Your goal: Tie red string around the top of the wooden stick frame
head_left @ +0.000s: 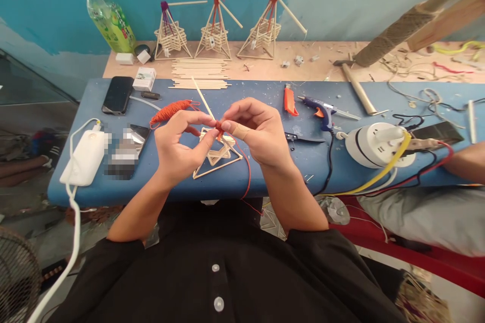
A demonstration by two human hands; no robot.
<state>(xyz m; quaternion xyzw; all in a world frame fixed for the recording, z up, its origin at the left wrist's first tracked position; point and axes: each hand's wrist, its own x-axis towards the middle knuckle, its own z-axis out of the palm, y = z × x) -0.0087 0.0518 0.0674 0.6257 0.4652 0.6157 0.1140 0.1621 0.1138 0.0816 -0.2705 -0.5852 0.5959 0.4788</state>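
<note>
Binding seems under way over the blue tabletop point(255, 89). By right hand point(254, 128) and left hand point(176, 144), the stick frame point(217, 167) is pinched at its top, thumbs against forefingers. Red thread point(249, 174) should be kept taut, turns laid snugly at the red wrap point(219, 125).

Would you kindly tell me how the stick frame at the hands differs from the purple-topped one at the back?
The near frame is bound on top with orange-red thread, the purple-topped frame with purple. The left hand and right hand pinch at the near frame's top; the purple-topped frame stands untouched on the wooden surface. Both are built of pale sticks, with one stick jutting from the top.
</note>
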